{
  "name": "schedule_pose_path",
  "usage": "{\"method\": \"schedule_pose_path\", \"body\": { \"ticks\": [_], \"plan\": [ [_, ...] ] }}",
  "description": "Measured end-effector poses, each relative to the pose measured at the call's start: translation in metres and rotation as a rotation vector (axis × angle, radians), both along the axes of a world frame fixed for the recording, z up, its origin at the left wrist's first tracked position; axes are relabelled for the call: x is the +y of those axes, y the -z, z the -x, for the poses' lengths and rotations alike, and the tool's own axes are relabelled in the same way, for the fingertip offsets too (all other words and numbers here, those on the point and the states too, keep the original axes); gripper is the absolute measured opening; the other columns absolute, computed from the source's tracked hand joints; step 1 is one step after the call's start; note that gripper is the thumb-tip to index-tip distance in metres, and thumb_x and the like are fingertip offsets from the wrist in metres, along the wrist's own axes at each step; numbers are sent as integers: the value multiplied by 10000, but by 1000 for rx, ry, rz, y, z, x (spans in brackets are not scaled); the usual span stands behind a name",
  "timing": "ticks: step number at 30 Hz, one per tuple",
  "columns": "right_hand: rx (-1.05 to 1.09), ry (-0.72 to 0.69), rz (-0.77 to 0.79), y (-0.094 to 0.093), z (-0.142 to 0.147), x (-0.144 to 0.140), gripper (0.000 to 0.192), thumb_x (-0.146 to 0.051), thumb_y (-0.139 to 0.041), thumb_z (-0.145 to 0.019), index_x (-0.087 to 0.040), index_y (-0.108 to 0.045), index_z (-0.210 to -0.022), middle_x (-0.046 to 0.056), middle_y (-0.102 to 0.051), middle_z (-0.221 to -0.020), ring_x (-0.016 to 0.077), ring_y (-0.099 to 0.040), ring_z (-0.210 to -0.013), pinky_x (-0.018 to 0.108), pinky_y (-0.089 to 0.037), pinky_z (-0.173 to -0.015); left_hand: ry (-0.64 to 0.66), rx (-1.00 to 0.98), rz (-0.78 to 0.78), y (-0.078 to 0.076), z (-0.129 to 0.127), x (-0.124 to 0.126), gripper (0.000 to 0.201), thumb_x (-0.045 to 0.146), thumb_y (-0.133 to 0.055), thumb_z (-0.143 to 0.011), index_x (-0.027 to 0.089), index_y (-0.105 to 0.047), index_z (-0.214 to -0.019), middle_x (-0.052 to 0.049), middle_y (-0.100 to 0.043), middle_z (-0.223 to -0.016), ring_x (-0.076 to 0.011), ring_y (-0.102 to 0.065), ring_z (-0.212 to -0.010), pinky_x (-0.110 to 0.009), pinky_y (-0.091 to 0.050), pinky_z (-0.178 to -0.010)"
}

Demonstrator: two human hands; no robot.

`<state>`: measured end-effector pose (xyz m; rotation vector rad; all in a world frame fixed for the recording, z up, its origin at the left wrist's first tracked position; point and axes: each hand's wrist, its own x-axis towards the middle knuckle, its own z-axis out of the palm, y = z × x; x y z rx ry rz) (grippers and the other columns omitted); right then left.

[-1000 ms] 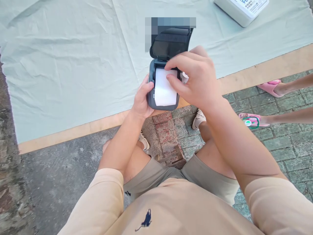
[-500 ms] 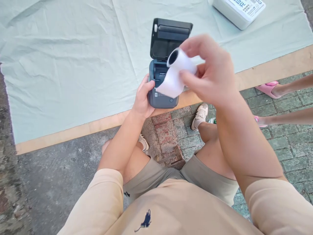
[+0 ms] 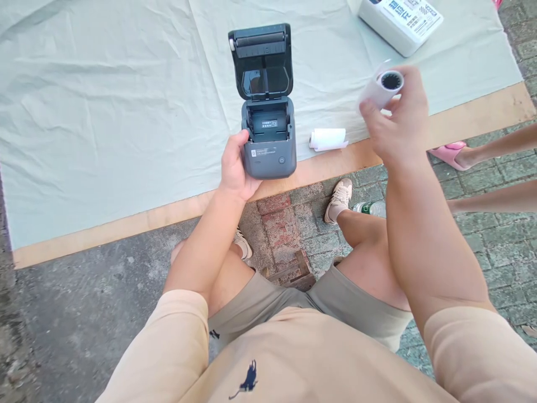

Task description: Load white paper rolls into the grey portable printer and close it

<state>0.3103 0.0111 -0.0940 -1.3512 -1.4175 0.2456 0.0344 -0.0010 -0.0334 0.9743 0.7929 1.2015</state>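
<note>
The left hand grips the dark printer by its left side at the table edge; its lid stands open and the paper bay is empty. The right hand, raised to the right and well apart from the printer, has its grip closed around a paper roll. A second roll lies on the cloth just right of the printer. A white box sits farther back.
</note>
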Motion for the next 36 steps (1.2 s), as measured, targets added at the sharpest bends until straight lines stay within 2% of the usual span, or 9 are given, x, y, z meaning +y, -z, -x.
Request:
{"method": "schedule_pose_path", "body": {
  "ticks": [6,8,10,13,16,19,24,31,36],
  "plan": [
    [-85,156,355,-10,8,-11,635,-180,-562,-788,-285,-509,-1412,50,-671,-1244,159,-527,-774,363,-439,-853,21,-13,-11,1,1,0,449,537,-419,-984,195,-706,-1025,-69,-781,-1033,-246,-702,-1266,-351,-614,-1100],
    [-98,126,300,-8,6,-12,709,-165,-535,-757,-278,-487,-1455,72,-623,-1343,213,-602,-964,386,-474,-914,35,-1,-24,1,1,0,426,550,-482,-962,194,-702,-1042,-76,-778,-1058,-255,-699,-1276,-361,-615,-1099],
    [-104,126,89,-6,5,-15,662,-197,-513,-790,-251,-490,-1450,108,-546,-1435,259,-564,-1244,420,-476,-1050,30,5,-27,1,2,1,412,547,-509,-952,192,-697,-1043,-79,-777,-1069,-254,-700,-1279,-361,-616,-1101],
    [-226,161,-99,-12,13,-27,418,-268,-514,-882,-213,-587,-1290,146,-583,-1300,289,-542,-1246,469,-445,-1115,5,2,-17,2,2,1,389,525,-505,-955,191,-693,-1024,-68,-779,-1044,-247,-725,-1218,-361,-629,-1082],
    [-436,31,20,-25,30,-38,305,-302,-503,-957,-224,-653,-1211,116,-644,-1177,320,-534,-1239,550,-393,-1133,16,2,-28,3,2,2,392,532,-525,-955,187,-693,-1034,-68,-775,-1042,-251,-742,-1165,-378,-636,-1071],
    [-583,-109,181,-32,46,-40,361,-249,-504,-961,-256,-651,-1290,83,-654,-1267,360,-443,-1382,602,-360,-1145,20,-1,-42,3,2,1,405,534,-500,-970,186,-697,-1034,-66,-775,-1034,-237,-749,-1122,-371,-631,-1081],
    [-639,-154,294,-33,53,-35,409,-182,-510,-929,-255,-636,-1311,68,-658,-1290,348,-468,-1348,606,-391,-1119,-1,-4,-9,1,1,0,415,526,-469,-979,183,-701,-1017,-70,-775,-1041,-247,-724,-1214,-356,-623,-1090],
    [-292,42,-70,-42,45,-46,398,-341,-613,-937,-258,-608,-1326,89,-646,-1292,294,-535,-1259,542,-429,-1134,-1,10,-18,2,-1,0,420,541,-508,-961,163,-675,-1031,-103,-765,-1062,-285,-726,-1217,-405,-627,-1069],
    [163,-262,-466,-31,42,-22,522,-488,-604,-969,-279,-427,-1413,64,-517,-1387,145,-586,-1115,251,-560,-804,27,-36,-34,4,1,2,341,416,-490,-955,139,-665,-1049,-87,-770,-994,-241,-752,-1150,-349,-622,-1074]
  ]
}}
